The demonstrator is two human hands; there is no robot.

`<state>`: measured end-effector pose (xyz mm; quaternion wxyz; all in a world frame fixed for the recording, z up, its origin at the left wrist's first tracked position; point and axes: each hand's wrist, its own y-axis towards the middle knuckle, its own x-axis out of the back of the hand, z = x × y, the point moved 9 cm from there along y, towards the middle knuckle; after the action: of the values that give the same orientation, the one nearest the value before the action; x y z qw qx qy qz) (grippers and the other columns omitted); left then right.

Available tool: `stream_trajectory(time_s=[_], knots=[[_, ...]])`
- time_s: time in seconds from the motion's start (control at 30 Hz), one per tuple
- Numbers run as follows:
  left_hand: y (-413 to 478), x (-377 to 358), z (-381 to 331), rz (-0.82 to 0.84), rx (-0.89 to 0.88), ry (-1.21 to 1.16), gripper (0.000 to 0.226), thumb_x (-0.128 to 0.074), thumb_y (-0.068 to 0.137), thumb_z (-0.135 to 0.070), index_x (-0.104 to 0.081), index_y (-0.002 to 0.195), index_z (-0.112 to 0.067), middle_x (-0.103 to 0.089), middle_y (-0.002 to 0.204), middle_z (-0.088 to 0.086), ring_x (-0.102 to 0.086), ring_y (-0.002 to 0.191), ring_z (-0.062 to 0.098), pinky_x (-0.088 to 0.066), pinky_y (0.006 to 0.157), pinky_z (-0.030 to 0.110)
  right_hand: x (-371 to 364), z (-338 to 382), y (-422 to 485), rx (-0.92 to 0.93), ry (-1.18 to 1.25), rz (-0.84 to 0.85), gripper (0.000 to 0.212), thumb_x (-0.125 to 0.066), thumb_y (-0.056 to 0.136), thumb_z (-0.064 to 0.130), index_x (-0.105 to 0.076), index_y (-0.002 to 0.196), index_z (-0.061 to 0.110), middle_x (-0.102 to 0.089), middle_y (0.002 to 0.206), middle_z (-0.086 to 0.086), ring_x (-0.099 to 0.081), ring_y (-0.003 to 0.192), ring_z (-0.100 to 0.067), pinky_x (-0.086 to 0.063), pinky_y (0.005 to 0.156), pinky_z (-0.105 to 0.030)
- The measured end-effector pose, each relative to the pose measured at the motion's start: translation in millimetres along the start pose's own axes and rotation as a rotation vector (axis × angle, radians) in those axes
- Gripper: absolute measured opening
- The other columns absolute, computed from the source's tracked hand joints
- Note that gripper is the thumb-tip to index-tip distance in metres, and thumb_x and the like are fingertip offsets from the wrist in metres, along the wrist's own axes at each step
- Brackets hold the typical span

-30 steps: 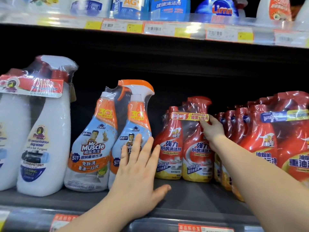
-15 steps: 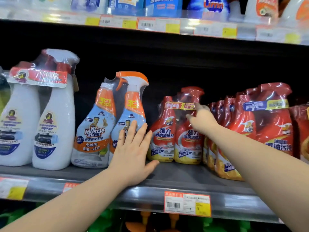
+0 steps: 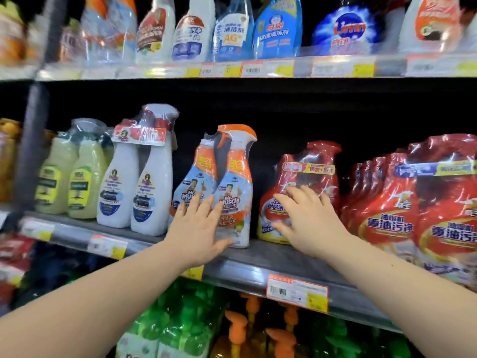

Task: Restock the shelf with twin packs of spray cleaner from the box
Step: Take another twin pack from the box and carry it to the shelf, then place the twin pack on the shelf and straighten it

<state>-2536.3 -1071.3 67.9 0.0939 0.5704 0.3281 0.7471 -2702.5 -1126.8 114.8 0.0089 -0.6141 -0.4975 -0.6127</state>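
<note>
A shrink-wrapped orange-and-blue twin pack of spray cleaner (image 3: 227, 177) stands upright on the middle shelf (image 3: 258, 264). My left hand (image 3: 197, 231) lies flat against its lower front, fingers spread, gripping nothing. To its right stands a red twin pack (image 3: 312, 166) with a yellow base. My right hand (image 3: 307, 220) is spread open across the front of that red pack, fingers apart, not closed around it. The box is not in view.
White twin packs (image 3: 139, 182) and pale green bottles (image 3: 72, 177) stand to the left. A row of red packs (image 3: 413, 208) fills the right. An upper shelf carries blue and white sprays (image 3: 276, 29). Green and orange bottles (image 3: 185, 321) sit below. A price tag (image 3: 296, 291) hangs on the shelf edge.
My right hand has dropped from the red pack's top label to its lower front. The view has pulled back and down, showing more of the shelves. My left hand stays on the orange pack.
</note>
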Motion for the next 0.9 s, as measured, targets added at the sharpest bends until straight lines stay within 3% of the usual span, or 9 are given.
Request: stream_trajectory(time_s=[0.3, 0.63, 0.9], knots=[[-102.7, 25.9, 108.2, 0.038, 0.082, 0.113, 0.084, -0.039, 0.086, -0.066, -0.018, 0.150, -0.016, -0.015, 0.158, 0.008, -0.007, 0.146, 0.030, -0.014, 0.116, 0.049, 19.8, 128.7, -19.9, 0.123, 0.104, 0.034, 0.064, -0.043, 0.093, 0.051, -0.022, 0.148, 0.025, -0.022, 0.155, -0.002, -0.015, 0.145, -0.025, -0.015, 0.115, -0.052], [-302.8, 48.6, 321.3, 0.292, 0.294, 0.240, 0.087, -0.035, 0.087, -0.068, -0.007, 0.152, -0.017, -0.006, 0.160, 0.006, 0.000, 0.147, 0.030, -0.011, 0.116, 0.050, 36.3, 388.5, -58.9, 0.265, 0.331, 0.164, 0.067, -0.043, 0.093, 0.053, -0.020, 0.149, 0.027, -0.021, 0.156, 0.001, -0.013, 0.146, -0.025, -0.014, 0.116, -0.050], [-438.6, 76.8, 454.3, 0.375, 0.446, 0.296, 0.088, -0.037, 0.086, -0.069, -0.008, 0.152, -0.017, -0.011, 0.159, 0.005, -0.006, 0.146, 0.030, -0.014, 0.116, 0.050, 50.4, 583.2, -91.2, 0.449, 0.404, 0.254, 0.069, -0.043, 0.093, 0.054, -0.016, 0.151, 0.027, -0.020, 0.157, 0.000, -0.014, 0.146, -0.026, -0.012, 0.116, -0.055]])
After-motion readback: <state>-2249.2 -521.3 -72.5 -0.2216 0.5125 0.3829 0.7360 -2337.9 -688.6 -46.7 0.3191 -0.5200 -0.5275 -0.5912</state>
